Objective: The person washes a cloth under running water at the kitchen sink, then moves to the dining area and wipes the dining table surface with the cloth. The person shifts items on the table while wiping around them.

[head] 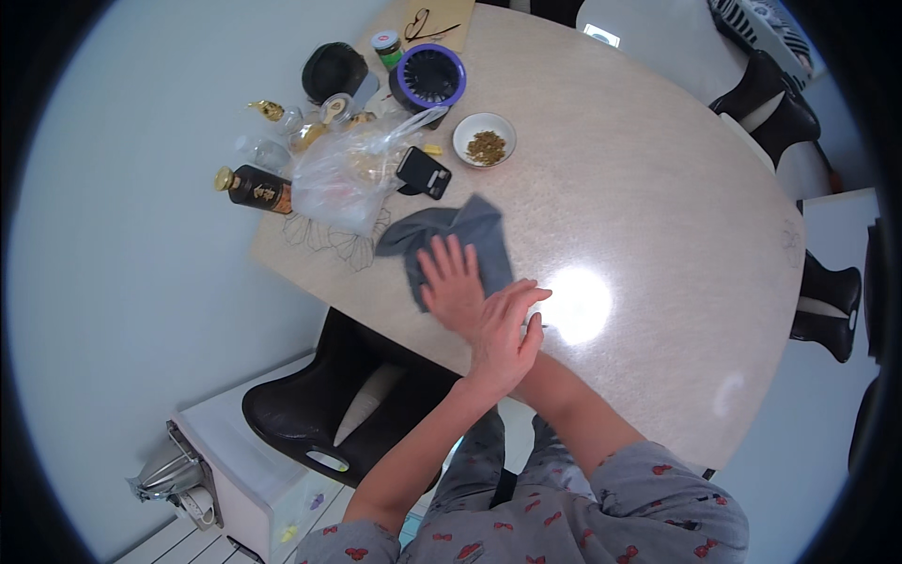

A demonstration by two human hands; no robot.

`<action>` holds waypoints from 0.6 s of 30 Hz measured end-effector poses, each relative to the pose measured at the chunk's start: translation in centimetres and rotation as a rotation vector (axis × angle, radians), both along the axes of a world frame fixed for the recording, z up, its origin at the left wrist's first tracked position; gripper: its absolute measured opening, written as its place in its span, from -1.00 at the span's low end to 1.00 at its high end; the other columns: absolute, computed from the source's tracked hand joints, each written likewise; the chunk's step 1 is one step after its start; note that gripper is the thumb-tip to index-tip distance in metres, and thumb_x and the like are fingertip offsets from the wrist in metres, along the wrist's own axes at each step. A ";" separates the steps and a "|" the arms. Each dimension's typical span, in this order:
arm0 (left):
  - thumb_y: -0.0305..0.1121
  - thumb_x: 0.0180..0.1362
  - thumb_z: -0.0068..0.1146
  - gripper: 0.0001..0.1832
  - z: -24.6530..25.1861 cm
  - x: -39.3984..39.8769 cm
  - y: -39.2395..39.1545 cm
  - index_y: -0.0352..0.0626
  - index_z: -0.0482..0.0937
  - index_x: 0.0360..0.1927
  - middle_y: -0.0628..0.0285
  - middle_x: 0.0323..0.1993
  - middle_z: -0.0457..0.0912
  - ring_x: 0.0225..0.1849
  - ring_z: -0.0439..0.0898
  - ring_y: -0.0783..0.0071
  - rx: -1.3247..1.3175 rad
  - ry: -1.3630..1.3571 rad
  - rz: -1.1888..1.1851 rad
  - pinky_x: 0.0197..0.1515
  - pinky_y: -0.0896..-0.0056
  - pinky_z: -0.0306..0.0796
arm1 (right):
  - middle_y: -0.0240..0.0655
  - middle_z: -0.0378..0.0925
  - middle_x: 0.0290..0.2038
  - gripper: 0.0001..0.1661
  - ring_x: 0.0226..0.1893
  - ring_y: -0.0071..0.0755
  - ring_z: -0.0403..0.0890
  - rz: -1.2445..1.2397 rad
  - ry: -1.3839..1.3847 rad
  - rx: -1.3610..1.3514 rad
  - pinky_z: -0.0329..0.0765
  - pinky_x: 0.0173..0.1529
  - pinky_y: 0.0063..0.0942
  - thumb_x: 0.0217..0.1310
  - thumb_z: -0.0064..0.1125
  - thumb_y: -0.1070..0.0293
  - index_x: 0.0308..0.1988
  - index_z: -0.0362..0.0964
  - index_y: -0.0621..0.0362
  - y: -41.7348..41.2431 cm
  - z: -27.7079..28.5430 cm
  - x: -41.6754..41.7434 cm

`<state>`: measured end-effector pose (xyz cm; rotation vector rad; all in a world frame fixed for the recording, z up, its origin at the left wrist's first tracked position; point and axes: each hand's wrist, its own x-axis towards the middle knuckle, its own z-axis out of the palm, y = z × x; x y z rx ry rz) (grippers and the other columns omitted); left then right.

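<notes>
A grey cloth [486, 240] lies rumpled on the pale speckled table [648, 176]. My right hand [451, 282] rests palm down on the cloth, with its fingers spread. Crossing over my right wrist is my left hand [504, 328], its thumb and fingers apart and pointing right. I see nothing held in it; whether it touches the wrist, I cannot tell. Beyond the cloth are a black phone-like device [424, 173] and a white bowl [461, 129] with brown bits [486, 147] inside.
Left of the cloth sit a clear plastic bag [338, 183], a dark bottle [261, 189] and several jars. A purple-rimmed black container [461, 74], a lidded jar [387, 49] and eyeglasses [430, 28] are farther back. A dark chair [303, 409] stands against the near left edge.
</notes>
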<state>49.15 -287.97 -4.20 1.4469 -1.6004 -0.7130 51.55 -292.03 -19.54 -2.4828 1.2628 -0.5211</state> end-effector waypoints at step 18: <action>-0.57 0.31 -0.06 -0.75 2.6 -0.8 5.0 -0.30 0.52 0.02 0.11 -0.10 0.69 -0.01 0.64 0.39 0.409 0.287 -0.304 0.11 0.40 0.42 | -0.32 0.28 0.36 -0.25 0.42 -0.12 0.17 -0.389 0.163 0.080 0.01 0.44 0.14 -0.08 0.34 0.08 0.20 0.42 -0.19 22.3 2.8 -25.0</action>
